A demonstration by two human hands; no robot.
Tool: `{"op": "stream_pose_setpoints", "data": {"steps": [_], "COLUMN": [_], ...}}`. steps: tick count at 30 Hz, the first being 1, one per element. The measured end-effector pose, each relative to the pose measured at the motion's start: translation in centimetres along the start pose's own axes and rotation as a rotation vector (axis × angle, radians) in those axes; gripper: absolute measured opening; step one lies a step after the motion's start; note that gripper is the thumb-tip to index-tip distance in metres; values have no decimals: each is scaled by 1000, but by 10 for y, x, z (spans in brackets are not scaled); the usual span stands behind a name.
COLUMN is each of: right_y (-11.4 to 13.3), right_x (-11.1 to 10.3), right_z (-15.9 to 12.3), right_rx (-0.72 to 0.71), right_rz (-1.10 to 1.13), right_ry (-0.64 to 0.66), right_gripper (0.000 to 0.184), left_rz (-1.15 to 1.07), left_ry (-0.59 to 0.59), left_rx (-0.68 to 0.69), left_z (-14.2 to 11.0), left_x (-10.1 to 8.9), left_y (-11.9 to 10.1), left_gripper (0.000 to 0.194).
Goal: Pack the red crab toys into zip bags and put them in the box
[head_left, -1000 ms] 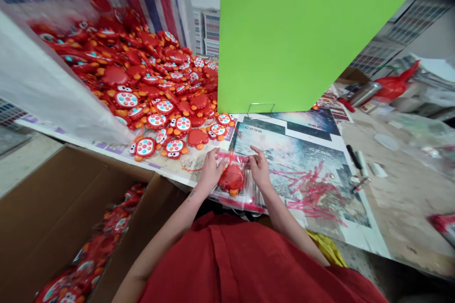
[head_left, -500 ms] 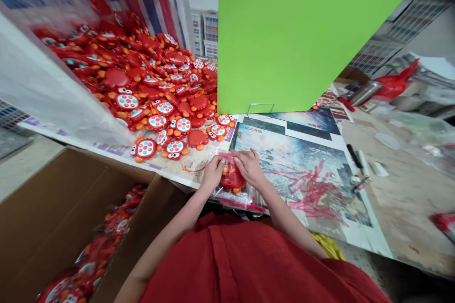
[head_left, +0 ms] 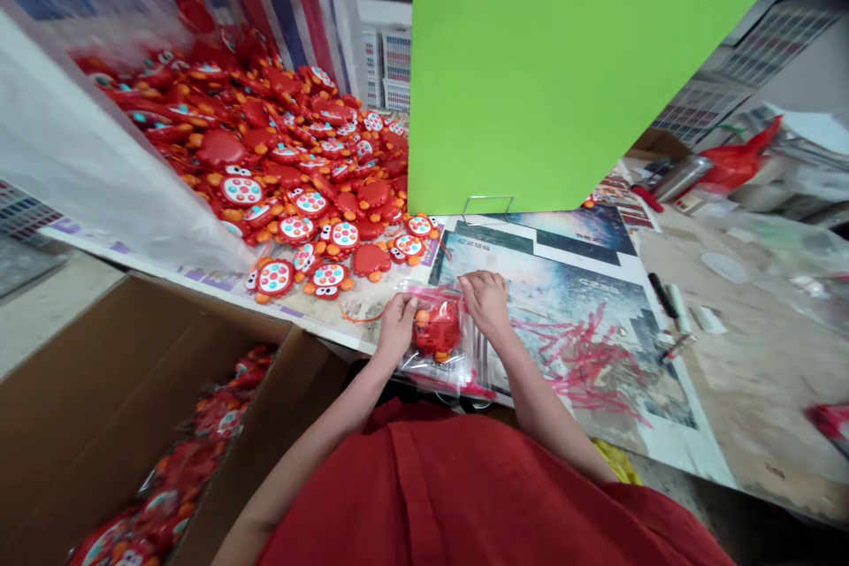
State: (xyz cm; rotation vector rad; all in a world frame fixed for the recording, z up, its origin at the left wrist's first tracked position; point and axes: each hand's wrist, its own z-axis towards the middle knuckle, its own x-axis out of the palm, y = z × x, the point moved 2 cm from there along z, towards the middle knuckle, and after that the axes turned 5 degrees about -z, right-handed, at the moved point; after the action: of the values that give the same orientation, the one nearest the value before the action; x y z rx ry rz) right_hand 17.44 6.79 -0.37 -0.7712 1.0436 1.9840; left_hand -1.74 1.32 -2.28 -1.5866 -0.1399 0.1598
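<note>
Bagged red toy between two hands

The red toy (head_left: pixel 438 329) lies inside a clear bag (head_left: pixel 457 374) at the near edge of the worktop (head_left: pixel 762 363), right in front of the person. The left hand (head_left: pixel 396 327) has its fingers clamped on the bag's left side. The right hand (head_left: pixel 489 308) is at the upper right corner, fingers bent close together; I can't tell whether they grip the plastic. Over on the left spreads a heap of toys (head_left: pixel 285 141), beside a tall green panel (head_left: pixel 517 62). Pink strips (head_left: pixel 590 363) are strewn right of the hands, and an open cardboard box (head_left: pixel 72 371) at lower left contains more toys.
</note>
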Motion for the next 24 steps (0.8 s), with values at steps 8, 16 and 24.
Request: {"op": "stream_pose_setpoints", "data": {"steps": [8,16,24], "right_y": [8,59,64], "right_x": [-13,-9,-6], "right_z": [4,2,4], "right_rx": [-50,-292,-342], "right_rz": [234,104,-4], "right_ry": [0,129,114], "right_gripper": [28,31,39], "left_rz": [-104,35,294], "left_ry": [33,126,221], "left_rx": [-8,117,211], "left_z": [-3,0,0], "left_x": [3,9,8], "left_y": [-1,-16,-24], "left_gripper": [20,24,25]}}
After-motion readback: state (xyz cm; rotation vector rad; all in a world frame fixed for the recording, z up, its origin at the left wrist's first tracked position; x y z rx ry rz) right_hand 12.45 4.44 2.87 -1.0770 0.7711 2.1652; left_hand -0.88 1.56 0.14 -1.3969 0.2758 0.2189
